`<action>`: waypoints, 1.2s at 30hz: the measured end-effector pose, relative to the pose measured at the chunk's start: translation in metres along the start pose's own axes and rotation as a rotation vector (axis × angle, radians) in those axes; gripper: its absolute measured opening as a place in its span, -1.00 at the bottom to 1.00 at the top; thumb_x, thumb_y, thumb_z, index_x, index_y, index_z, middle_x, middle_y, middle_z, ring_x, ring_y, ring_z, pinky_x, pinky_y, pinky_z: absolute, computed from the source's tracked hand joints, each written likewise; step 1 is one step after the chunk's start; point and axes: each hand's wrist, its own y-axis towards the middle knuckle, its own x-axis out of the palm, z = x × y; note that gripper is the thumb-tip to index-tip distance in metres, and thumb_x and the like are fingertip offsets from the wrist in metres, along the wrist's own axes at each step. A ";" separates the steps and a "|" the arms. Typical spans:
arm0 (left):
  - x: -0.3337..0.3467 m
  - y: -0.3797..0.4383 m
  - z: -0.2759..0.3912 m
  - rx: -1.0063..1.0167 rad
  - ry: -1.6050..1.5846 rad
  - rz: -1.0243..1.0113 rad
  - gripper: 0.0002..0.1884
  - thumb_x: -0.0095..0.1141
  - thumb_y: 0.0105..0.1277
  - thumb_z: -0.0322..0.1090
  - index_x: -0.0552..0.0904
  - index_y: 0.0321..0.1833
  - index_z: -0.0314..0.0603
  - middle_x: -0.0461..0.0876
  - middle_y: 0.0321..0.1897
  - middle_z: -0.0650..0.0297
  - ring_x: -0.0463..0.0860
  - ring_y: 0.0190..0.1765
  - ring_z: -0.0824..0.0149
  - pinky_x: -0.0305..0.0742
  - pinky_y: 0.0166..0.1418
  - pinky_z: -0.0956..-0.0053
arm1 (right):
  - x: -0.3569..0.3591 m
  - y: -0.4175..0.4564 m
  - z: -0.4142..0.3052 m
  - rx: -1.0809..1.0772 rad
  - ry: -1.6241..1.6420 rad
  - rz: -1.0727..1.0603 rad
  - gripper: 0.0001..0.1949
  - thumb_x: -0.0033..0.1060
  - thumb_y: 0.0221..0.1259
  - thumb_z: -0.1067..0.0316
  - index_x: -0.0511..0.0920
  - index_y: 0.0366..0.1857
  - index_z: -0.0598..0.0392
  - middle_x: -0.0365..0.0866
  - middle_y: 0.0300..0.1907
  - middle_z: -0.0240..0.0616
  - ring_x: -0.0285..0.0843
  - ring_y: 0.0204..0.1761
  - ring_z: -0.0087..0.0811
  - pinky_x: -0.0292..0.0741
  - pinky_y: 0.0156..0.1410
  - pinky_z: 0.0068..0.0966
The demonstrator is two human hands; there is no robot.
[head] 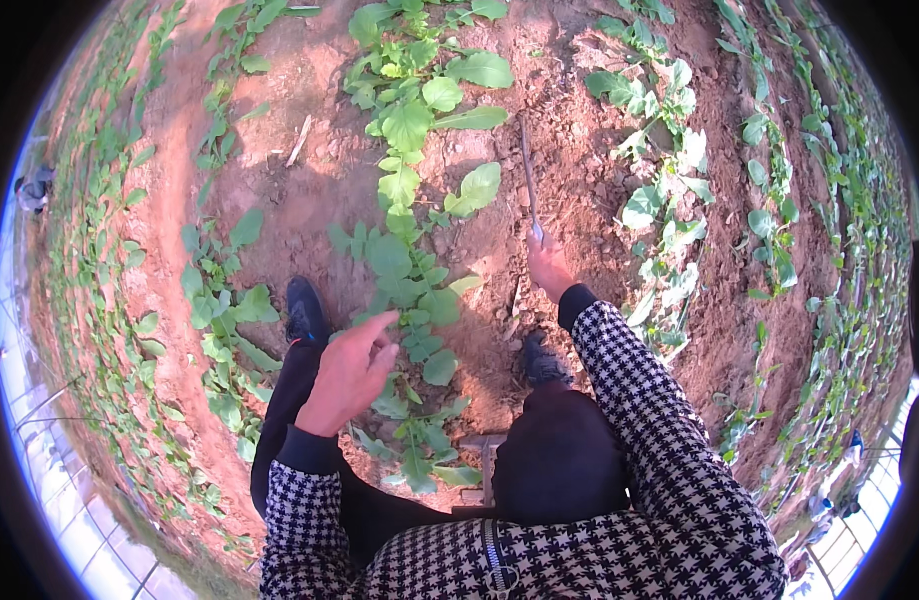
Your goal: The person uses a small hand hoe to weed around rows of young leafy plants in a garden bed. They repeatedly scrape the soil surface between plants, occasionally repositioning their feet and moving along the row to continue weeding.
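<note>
My right hand (551, 264) is closed around the near end of a long, thin, dark-handled tool (528, 169), probably a small hoe. The tool points away from me over the loose reddish soil (564, 150), just right of a row of leafy green plants (418, 262); its far end is hard to make out. To the left of that row, my left hand (350, 373) hovers above my leg with its fingers apart and nothing seen in it. Its index finger reaches towards the row's leaves. Beneath the hand, some of the ground is hidden.
My shoes (306, 309) stand on either side of the middle row. More crop rows run along the left (223, 315) and right (669, 195). Part of a wooden stool (488, 469) shows below me. A dry stalk (299, 141) lies ahead. Distant people appear near both rims.
</note>
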 end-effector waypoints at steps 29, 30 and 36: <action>0.002 -0.001 -0.003 -0.003 0.026 0.004 -0.64 0.12 0.19 -0.45 0.51 0.08 -0.29 0.55 -0.44 0.09 0.56 -0.35 0.10 0.44 -0.23 0.26 | -0.077 -0.068 0.053 -0.572 -0.487 0.093 -0.81 -0.17 0.39 0.32 0.43 -0.17 0.19 0.41 -0.37 -0.01 0.41 -0.38 -0.04 0.36 -0.34 -0.17; 0.002 0.000 -0.002 -0.001 0.029 0.004 -0.64 0.12 0.19 -0.45 0.50 0.08 -0.29 0.55 -0.44 0.09 0.56 -0.35 0.10 0.43 -0.23 0.26 | -0.077 -0.043 0.036 -0.635 -0.702 0.084 -0.73 -0.08 0.33 0.33 0.44 0.03 0.17 0.41 -0.22 0.06 0.47 -0.20 -0.04 0.42 -0.22 -0.17; 0.000 -0.002 -0.003 -0.009 0.023 0.007 -0.64 0.12 0.20 -0.44 0.50 0.08 -0.28 0.55 -0.44 0.09 0.56 -0.35 0.09 0.44 -0.23 0.27 | -0.036 0.005 -0.075 0.010 0.491 -0.193 -0.67 -0.05 0.37 -0.05 0.34 -0.32 0.01 0.20 -0.69 -0.48 0.14 -0.74 -0.58 0.13 -0.69 -0.56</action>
